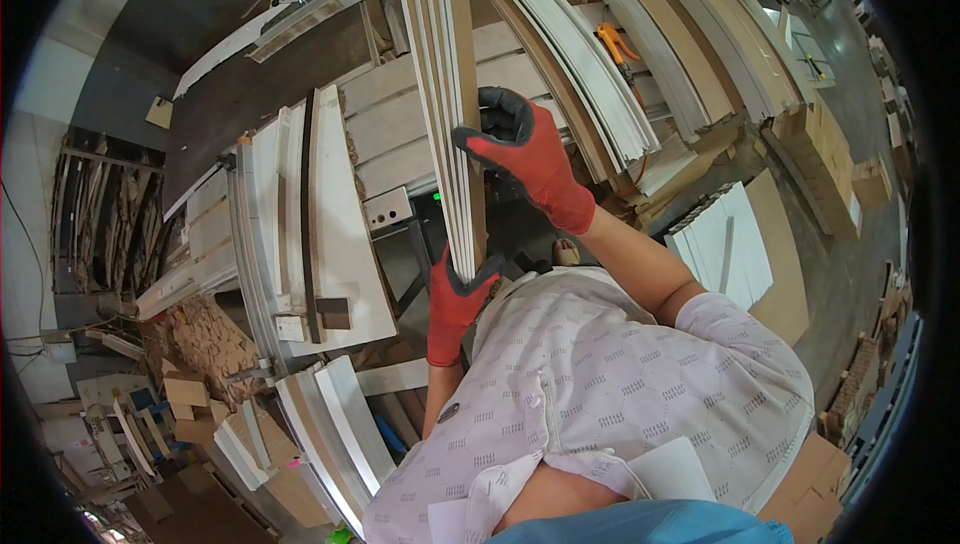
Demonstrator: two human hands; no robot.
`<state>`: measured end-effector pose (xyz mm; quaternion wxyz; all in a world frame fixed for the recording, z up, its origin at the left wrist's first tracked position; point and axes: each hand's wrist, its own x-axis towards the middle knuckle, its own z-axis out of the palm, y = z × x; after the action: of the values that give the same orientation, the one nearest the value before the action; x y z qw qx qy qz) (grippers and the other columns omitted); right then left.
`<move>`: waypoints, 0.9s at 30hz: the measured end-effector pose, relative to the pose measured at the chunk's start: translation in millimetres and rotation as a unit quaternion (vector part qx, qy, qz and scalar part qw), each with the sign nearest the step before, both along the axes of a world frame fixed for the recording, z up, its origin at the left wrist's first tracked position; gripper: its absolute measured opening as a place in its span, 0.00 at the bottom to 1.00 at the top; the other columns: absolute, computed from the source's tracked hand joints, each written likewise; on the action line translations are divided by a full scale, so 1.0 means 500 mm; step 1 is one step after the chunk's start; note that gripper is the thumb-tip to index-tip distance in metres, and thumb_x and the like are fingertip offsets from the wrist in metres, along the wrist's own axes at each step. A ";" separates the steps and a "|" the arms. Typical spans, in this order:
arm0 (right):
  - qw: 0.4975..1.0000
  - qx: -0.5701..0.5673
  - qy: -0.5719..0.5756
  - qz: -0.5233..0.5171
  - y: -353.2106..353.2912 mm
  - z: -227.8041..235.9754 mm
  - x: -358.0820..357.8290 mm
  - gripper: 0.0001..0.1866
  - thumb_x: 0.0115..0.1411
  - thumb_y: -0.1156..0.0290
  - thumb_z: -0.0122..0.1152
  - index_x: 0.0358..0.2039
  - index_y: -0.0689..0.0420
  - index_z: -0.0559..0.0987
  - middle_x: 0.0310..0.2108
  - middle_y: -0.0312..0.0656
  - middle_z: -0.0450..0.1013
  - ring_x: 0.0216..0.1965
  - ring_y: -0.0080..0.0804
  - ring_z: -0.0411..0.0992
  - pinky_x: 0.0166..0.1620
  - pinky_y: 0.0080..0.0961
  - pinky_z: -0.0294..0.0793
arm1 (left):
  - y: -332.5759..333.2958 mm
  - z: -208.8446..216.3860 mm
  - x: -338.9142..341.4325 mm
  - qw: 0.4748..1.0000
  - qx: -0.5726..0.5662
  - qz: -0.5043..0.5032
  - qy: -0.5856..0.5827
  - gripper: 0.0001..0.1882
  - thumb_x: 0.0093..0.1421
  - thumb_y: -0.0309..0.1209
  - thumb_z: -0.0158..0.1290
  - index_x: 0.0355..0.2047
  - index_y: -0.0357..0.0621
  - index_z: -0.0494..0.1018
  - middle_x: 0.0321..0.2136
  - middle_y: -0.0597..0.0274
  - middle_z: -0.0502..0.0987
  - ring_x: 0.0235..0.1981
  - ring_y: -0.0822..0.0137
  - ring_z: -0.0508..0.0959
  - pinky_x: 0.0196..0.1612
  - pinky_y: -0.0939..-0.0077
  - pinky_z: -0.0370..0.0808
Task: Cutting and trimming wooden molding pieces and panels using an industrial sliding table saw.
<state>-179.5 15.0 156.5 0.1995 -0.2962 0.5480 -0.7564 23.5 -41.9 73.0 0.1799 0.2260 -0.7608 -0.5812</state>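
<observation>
A stack of several long, narrow boards (455,144) with white edges and a brown outer face stands on end in front of me, its top running out of view. My left hand (458,299), in a red glove with a dark palm, grips the near end, thumb and fingers around its sides. Higher up, my right hand (525,149) in a matching glove closes on the right side, its thumb across the white edges and its fingers curled. Part of those fingers is hidden by the glove and boards. Behind the stack lies a pale slatted machine table (395,129).
Stacked white strips (590,74) lie right of the boards, beside an orange-handled tool (617,44). More long panels (665,39) are piled farther right. A white panel (345,224) rests on the left, above a heap of brown scraps (210,334). White pieces (725,249) sit by my right elbow.
</observation>
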 end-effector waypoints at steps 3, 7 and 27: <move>0.999 -0.016 -0.028 0.014 -0.007 0.008 0.006 0.24 0.51 0.70 0.74 0.45 0.67 0.76 0.36 0.39 0.78 0.38 0.19 0.72 0.46 0.22 0.74 | -0.004 -0.004 0.001 1.000 -0.004 0.012 0.019 0.27 0.50 0.32 0.68 0.48 0.35 0.74 0.35 0.50 0.82 0.32 0.61 0.80 0.41 0.68 0.75; 1.000 0.004 -0.007 0.004 -0.011 0.018 0.008 0.24 0.51 0.69 0.75 0.44 0.66 0.76 0.36 0.39 0.78 0.38 0.19 0.71 0.45 0.21 0.73 | -0.007 -0.011 0.007 0.998 -0.060 0.029 0.001 0.27 0.50 0.33 0.68 0.48 0.34 0.74 0.34 0.50 0.81 0.31 0.59 0.80 0.41 0.68 0.75; 0.975 -0.173 0.009 0.140 -0.237 0.157 0.101 0.19 0.54 0.77 0.69 0.45 0.65 0.73 0.32 0.45 0.78 0.26 0.29 0.75 0.31 0.26 0.76 | -0.141 -0.150 0.072 0.968 -0.157 0.166 0.100 0.49 0.45 0.34 0.71 0.64 0.38 0.58 0.50 0.43 0.75 0.52 0.50 0.75 0.53 0.57 0.72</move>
<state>-128.8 -103.4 234.8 0.2445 -0.4066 0.3633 -0.8018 59.6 -112.5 -2.0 0.3824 0.2592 -0.7721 -0.4363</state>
